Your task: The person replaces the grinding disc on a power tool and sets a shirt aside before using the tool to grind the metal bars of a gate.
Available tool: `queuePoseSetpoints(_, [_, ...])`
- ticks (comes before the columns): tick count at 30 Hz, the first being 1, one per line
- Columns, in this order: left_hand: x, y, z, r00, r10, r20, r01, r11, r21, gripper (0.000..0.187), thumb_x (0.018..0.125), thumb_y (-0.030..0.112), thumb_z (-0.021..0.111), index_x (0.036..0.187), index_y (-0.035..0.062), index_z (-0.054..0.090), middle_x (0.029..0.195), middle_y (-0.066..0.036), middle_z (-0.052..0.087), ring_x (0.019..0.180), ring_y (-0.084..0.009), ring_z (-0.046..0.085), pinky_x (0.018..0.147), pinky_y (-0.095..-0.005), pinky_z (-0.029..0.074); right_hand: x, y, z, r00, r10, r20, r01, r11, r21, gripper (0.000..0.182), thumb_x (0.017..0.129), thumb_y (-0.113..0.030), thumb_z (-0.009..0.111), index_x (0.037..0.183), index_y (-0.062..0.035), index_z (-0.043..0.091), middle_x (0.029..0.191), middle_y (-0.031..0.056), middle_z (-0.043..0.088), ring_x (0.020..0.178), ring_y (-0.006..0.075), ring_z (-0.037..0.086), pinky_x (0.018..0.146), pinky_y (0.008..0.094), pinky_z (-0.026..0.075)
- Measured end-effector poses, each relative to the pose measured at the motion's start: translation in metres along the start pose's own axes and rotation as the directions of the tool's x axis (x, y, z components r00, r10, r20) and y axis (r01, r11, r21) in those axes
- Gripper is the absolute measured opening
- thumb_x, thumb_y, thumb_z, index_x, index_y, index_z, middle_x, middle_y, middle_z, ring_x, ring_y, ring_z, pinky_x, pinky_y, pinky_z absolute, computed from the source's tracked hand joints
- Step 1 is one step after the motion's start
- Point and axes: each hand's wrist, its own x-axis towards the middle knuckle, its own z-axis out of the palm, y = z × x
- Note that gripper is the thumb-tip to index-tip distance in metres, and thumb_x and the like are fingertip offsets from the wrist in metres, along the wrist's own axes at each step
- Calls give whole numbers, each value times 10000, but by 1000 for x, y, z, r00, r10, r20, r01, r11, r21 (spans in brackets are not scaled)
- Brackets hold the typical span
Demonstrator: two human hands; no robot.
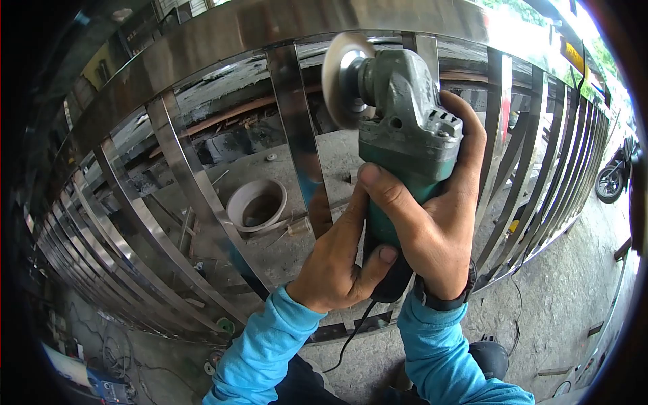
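Observation:
A green angle grinder with a grey metal head is held up in both hands. My right hand wraps round its body from the right, thumb across the front. Lower down, my left hand grips the rear of the body, its thumb near the black end where the cord leaves. The pale disc on the grinder's left side is blurred at its edge. Behind the tool stands a shiny metal railing, its wide top rail running across the view. The disc overlaps the gap between uprights, just below that rail.
Beyond the bars, a round pot sits on the concrete floor amid scraps. The black cord hangs from the grinder. A dark rounded object lies by my right sleeve. Cables and a blue machine are at lower left; a motorcycle wheel shows far right.

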Motion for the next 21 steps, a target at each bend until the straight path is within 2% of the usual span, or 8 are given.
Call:
queuePoseSetpoints(3, [0, 0, -1, 1000, 12, 9, -12, 999, 37, 839, 1034, 391, 509, 1512, -202, 156, 1388, -381, 503, 1334, -407, 525, 1219, -450, 140, 1, 1, -1, 1000, -3, 5, 3, 1000, -11, 943, 742, -231, 877, 1485, -37, 328, 1251, 229, 557, 1123, 332, 638, 946, 439, 556])
queuePoseSetpoints(5, [0, 0, -3, 1000, 8, 20, -10, 996, 85, 842, 1031, 398, 515, 1503, -207, 168, 1382, -389, 497, 1341, -433, 508, 1192, -433, 248, 1, 2, -4, 1000, -20, 22, 21, 997, -74, 947, 742, -232, 880, 1485, -37, 326, 1254, 230, 556, 1125, 334, 637, 947, 439, 555])
queuePoseSetpoints(12, [0, -4, 0, 995, 64, 79, -63, 998, -9, 860, 1022, 409, 532, 1488, -217, 171, 1408, -406, 455, 1371, -448, 467, 1138, -431, 360, -4, -1, -6, 999, -16, 41, 17, 999, -37, 953, 743, -249, 881, 1484, -30, 324, 1276, 234, 542, 1143, 337, 626, 962, 437, 544])
queuePoseSetpoints(15, [1, 0, 0, 998, -6, 68, 10, 998, -61, 860, 1027, 411, 517, 1495, -214, 158, 1411, -407, 452, 1383, -448, 455, 1162, -437, 320, -2, -2, -5, 999, -13, 36, 15, 999, -50, 947, 748, -249, 878, 1483, -26, 324, 1275, 228, 545, 1150, 329, 622, 976, 434, 535])
queuePoseSetpoints(17, [1, 0, 0, 999, -2, 35, 2, 1000, -11, 855, 1031, 413, 500, 1503, -209, 152, 1413, -403, 456, 1388, -452, 449, 1209, -467, 196, 1, -2, -4, 999, -27, 38, 29, 998, -52, 943, 750, -246, 875, 1483, -25, 324, 1273, 225, 548, 1153, 326, 621, 982, 434, 531])
queuePoseSetpoints(18, [1, 1, 0, 999, 0, 34, 1, 1000, -9, 855, 1031, 413, 500, 1503, -209, 152, 1413, -403, 456, 1388, -452, 449, 1209, -467, 196, 3, -1, -3, 998, -40, 45, 43, 997, -69, 942, 751, -246, 874, 1483, -26, 324, 1269, 224, 553, 1152, 326, 621, 983, 436, 530])
queuePoseSetpoints(20, [0, 2, 0, 997, -72, 26, 73, 996, -51, 851, 1030, 408, 495, 1508, -206, 151, 1406, -387, 478, 1391, -446, 450, 1222, -493, 61, 3, -1, -2, 997, -53, 53, 57, 995, -85, 940, 751, -245, 873, 1483, -26, 325, 1265, 222, 558, 1150, 326, 622, 983, 437, 529])
queuePoseSetpoints(21, [0, 3, 0, 997, -72, 26, 73, 996, -51, 851, 1030, 408, 495, 1508, -206, 151, 1406, -387, 478, 1391, -446, 450, 1222, -493, 61, 3, -2, -2, 998, -49, 38, 51, 996, -73, 939, 750, -245, 875, 1481, -27, 329, 1262, 221, 561, 1148, 328, 622, 981, 436, 528])
